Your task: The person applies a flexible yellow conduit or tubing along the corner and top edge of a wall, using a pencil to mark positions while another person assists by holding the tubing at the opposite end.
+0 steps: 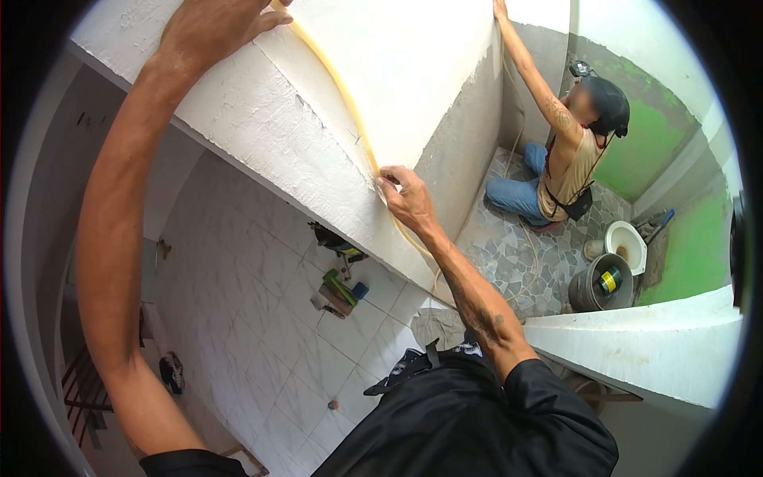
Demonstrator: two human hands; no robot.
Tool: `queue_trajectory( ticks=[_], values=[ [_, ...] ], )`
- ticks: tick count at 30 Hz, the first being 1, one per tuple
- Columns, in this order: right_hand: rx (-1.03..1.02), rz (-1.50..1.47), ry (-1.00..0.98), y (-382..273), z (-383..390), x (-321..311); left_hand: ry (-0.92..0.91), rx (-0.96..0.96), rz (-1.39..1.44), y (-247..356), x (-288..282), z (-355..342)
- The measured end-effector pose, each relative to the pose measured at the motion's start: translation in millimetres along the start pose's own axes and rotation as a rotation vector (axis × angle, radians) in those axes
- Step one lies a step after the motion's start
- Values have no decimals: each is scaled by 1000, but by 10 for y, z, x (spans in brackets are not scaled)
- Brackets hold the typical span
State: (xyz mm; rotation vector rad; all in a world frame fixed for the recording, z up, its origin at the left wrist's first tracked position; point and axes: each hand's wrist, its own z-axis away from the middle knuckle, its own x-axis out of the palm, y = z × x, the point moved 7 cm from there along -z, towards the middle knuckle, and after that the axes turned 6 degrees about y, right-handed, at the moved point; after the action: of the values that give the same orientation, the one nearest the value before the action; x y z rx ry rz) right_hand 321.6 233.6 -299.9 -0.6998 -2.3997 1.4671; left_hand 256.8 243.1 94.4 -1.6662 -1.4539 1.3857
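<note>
A flexible yellowish tube [347,91] curves along the white top of a wall [262,103]. My right hand [407,199] pinches it between thumb and fingertips at the wall's edge. Below that hand the tube runs on down past my right forearm. At the upper left my left hand [214,30] rests over the wall top, thumb and fingers closed round the tube's upper stretch. The picture's top edge cuts off part of that hand and the tube's end.
To the right, a co-worker [568,151] in a cap kneels on patterned tiles, one arm raised against the wall. Near them stand a toilet [625,246] and a bucket [600,283] holding a dark container. Tools [340,292] lie on the white-tiled floor [262,302] far below me.
</note>
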Motion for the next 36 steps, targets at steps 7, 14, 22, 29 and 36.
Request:
queue_trajectory(
  ticks=[7, 14, 22, 29, 36],
  values=[
    [-127, -19, 73, -278, -173, -7, -35, -38, 29, -6, -40, -35],
    [-91, -21, 73, -320, -159, 12, -58, -22, 32, -11, -50, -62],
    [-135, -40, 132, -330, -152, 14, -110, 44, 108, -62, -47, -100],
    [-92, -81, 139, -434, -254, -17, 29, 35, 5, -29, -106, -86],
    [-117, -108, 147, -570, -338, -16, 28, 24, 51, -21, -139, -89]
  ],
)
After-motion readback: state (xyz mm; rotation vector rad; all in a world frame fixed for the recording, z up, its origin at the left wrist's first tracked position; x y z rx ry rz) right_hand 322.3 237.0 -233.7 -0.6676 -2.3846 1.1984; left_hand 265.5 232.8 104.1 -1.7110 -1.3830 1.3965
